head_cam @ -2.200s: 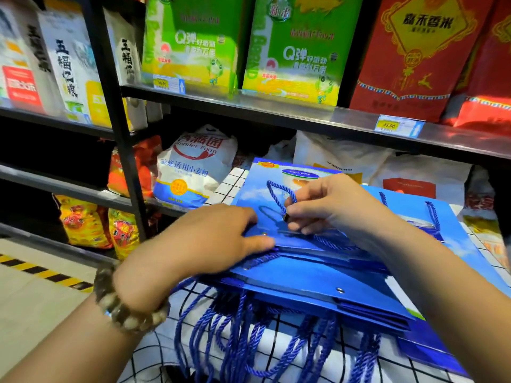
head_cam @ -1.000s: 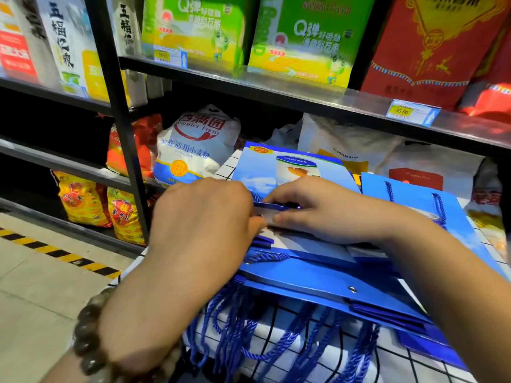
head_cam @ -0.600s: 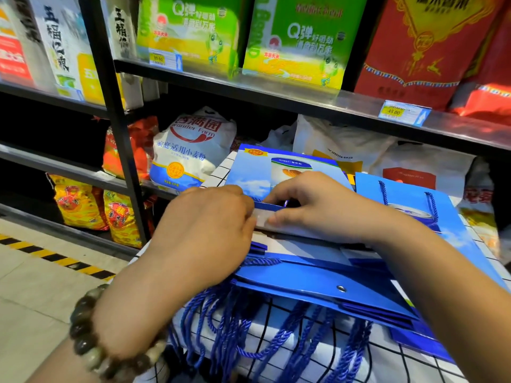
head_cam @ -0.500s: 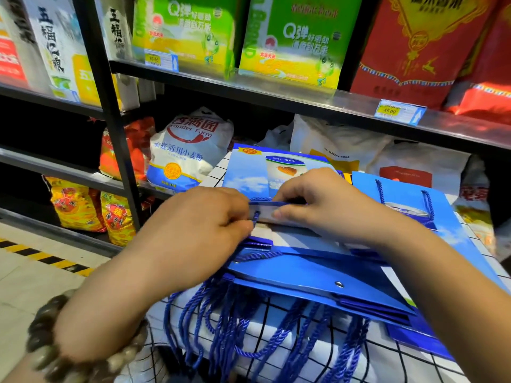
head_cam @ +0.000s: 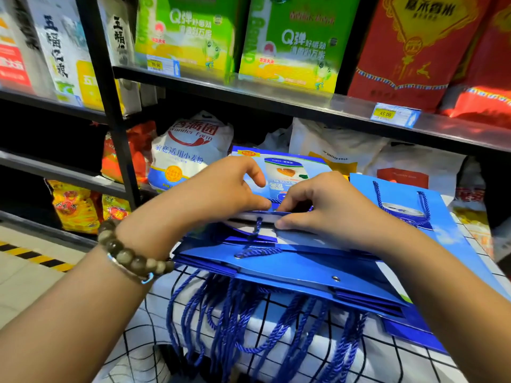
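A stack of flat blue paper bags [head_cam: 290,269] lies on a checked cloth [head_cam: 276,344] in front of a shop shelf [head_cam: 276,103]. The top bag [head_cam: 284,172] lies flat, its long axis running away from the person. Its mouth faces the person and its base faces the shelf. The left hand [head_cam: 221,194] and right hand [head_cam: 329,214] both pinch its near rim with curled fingers and thumbs. About two seconds earlier, the right hand held a rope loop on the bag's face, and the left hand rested on the stack.
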### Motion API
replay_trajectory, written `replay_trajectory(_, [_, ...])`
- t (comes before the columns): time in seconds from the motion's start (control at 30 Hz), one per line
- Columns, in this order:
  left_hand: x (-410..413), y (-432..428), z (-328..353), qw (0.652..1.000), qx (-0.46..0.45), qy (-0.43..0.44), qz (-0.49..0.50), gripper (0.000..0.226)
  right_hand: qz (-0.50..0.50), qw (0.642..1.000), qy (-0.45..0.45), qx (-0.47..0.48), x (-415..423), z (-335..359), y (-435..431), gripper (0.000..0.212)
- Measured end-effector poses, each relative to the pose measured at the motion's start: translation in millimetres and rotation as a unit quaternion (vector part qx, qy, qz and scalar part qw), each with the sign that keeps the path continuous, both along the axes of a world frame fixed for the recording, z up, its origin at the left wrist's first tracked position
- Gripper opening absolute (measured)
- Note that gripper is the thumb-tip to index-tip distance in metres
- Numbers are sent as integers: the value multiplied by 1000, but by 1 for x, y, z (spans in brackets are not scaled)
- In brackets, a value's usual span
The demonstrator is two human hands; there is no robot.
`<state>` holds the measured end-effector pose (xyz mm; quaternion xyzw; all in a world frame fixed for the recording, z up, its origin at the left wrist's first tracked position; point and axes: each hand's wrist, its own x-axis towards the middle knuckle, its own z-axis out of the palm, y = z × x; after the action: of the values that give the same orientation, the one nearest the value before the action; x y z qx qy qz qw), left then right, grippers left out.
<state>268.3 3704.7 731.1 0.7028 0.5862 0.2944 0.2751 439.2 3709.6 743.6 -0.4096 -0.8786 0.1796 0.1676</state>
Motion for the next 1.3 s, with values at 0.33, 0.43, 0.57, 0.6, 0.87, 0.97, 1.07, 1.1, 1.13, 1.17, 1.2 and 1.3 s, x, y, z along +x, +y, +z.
replay_trajectory(0.33, [-1,21,-8,995,65,-15,67,32,14,1000,-6,21,5,-4,-4,11])
replay_trajectory(0.43, [1,23,-17,996,71,37,37,29,20,999,-23,29,6,-9,-4,6])
replay_trajectory(0.57, [-3,22,-22,998,64,15,-12,24,46,996,-76,23,10,-11,-9,23])
replay_trajectory(0.6, [-5,22,-22,998,66,3,-18,22,53,994,-94,12,11,-12,-10,32])
replay_trajectory(0.87, [-19,4,-17,986,85,-94,-110,25,56,962,-214,161,15,-9,-26,31])
replay_trajectory(0.97, [-28,2,-18,970,70,-191,-130,35,-23,961,-159,226,19,-2,-21,36])
replay_trajectory(1.07, [-31,6,-20,954,96,-230,-164,19,-40,947,-21,318,20,2,-6,25])
replay_trajectory(1.1, [-31,10,-21,956,111,-214,-164,24,-39,942,13,334,20,3,-4,22])
replay_trajectory(1.13, [-28,15,-19,961,128,-191,-152,30,-35,936,38,348,20,3,0,20])
replay_trajectory(1.17, [-26,21,-18,965,141,-176,-133,30,-32,928,52,369,19,3,2,19])
replay_trajectory(1.2, [-24,28,-16,965,142,-186,-120,28,-31,918,61,390,19,3,3,19])
replay_trajectory(1.3, [-20,43,-9,963,136,-209,-105,32,-48,889,99,445,24,8,6,22])
